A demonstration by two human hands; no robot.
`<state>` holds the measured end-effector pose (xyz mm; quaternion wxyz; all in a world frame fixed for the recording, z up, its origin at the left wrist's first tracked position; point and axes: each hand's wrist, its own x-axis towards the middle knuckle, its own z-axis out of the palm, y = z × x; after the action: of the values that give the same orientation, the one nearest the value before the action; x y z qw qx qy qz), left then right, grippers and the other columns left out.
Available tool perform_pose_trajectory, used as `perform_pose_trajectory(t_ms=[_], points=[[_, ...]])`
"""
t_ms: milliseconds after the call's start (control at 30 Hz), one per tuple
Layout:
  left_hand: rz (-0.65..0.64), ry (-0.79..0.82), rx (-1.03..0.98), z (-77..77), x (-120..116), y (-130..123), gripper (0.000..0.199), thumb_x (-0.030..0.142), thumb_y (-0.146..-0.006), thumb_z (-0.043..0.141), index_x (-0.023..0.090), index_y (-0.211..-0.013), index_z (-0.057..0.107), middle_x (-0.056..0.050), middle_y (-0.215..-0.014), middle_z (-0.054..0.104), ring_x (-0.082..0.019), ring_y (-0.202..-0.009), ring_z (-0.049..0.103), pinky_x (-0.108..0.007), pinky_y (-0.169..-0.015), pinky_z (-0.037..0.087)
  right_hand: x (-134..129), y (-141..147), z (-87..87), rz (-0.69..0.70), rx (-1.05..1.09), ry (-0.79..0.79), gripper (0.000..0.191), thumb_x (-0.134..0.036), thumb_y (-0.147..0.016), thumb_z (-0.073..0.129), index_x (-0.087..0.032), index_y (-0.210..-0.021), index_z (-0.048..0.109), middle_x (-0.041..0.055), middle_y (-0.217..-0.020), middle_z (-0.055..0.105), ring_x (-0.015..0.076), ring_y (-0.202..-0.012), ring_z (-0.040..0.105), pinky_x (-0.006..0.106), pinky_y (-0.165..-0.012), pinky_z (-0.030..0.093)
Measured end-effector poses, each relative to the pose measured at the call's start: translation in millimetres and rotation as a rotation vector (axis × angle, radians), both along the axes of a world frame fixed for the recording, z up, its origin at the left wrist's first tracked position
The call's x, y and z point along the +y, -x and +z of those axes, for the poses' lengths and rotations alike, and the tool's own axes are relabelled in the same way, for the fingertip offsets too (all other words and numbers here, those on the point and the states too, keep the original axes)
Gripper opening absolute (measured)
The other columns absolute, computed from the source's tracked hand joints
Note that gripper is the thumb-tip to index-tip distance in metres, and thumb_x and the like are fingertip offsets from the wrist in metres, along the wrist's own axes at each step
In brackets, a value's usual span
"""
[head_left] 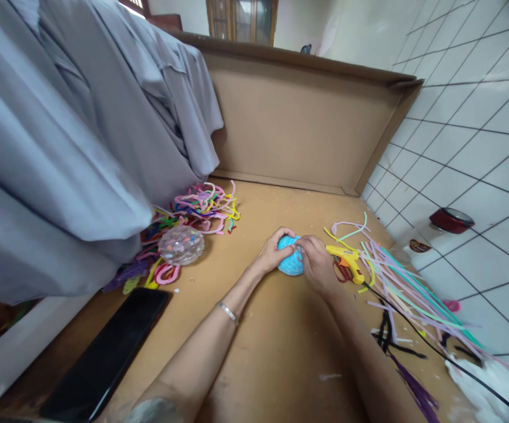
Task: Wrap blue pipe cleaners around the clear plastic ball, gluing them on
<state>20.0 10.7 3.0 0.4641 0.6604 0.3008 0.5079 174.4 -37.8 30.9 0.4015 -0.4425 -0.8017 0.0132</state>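
A round, light-blue coiled ball (290, 265), its surface ridged as if wound from pipe cleaners, sits at the middle of the table between my hands. My left hand (274, 251) is closed round its left side, thumb across the front and fingers over the top. The fingertips of my right hand (318, 261) are pinched together against its upper right. Whether a small piece is also caught in that pinch, I cannot make out. Just right of my right hand lies a yellow hot glue gun (346, 263), with scissors (341, 270) with reddish-brown handles partly under it.
Loose pastel pipe cleaners (395, 276) and the black cord (431, 338) spread along the right. A jar (422, 241) with a red lid stands by the tiled wall. At left are a tangled pipe-cleaner pile (206, 205), a clear faceted bowl (181, 245), a phone (109, 352) and grey cloth (104, 117).
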Motion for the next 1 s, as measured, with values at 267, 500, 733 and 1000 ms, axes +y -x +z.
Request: perform_pose_trajectory(t_ms=[267,500,733,1000], points=[[0.008,0.001,-0.019,0.0,0.1,0.4,0.025,0.026,-0.071,0.059,0.019,-0.094,0.054,-0.003,-0.098,0.062,-0.019,-0.095,0.058,-0.032,-0.090,0.046,3.1,1.3,-0.2,0.014,0.144,0.066,0.029,-0.026,-0.095,0.036,-0.023,-0.100,0.064,0.0091,-0.099,0.062,0.0233,-0.098,0.057,0.040,-0.086,0.047],[0.019,0.001,0.001,-1.1,1.5,1.5,0.026,0.024,-0.071,0.059,0.019,-0.096,0.055,-0.003,-0.100,0.062,-0.019,-0.097,0.058,-0.032,-0.091,0.047,-0.6,-1.0,0.2,0.003,0.182,0.095,0.030,-0.031,-0.096,0.036,-0.023,-0.107,0.062,0.0087,-0.102,0.065,0.0225,-0.099,0.059,0.040,-0.088,0.048],[0.010,-0.014,-0.019,-1.3,1.6,-0.4,0.027,0.026,-0.070,0.062,0.019,-0.095,0.054,-0.004,-0.101,0.062,-0.020,-0.098,0.058,-0.033,-0.092,0.046,0.6,-1.3,0.1,0.001,0.212,0.107,0.025,-0.031,-0.094,0.041,-0.023,-0.098,0.065,0.0085,-0.100,0.064,0.0222,-0.098,0.059,0.040,-0.087,0.048],[0.020,0.001,-0.019,1.8,-2.3,-0.5,0.028,0.025,-0.071,0.064,0.019,-0.097,0.054,-0.004,-0.105,0.062,-0.020,-0.100,0.058,-0.033,-0.094,0.046,17.2,4.0,-6.9,-0.121,0.503,0.229,0.018,-0.036,-0.078,0.060,-0.020,-0.076,0.066,0.0048,-0.082,0.062,0.0193,-0.080,0.060,0.034,-0.073,0.050]])
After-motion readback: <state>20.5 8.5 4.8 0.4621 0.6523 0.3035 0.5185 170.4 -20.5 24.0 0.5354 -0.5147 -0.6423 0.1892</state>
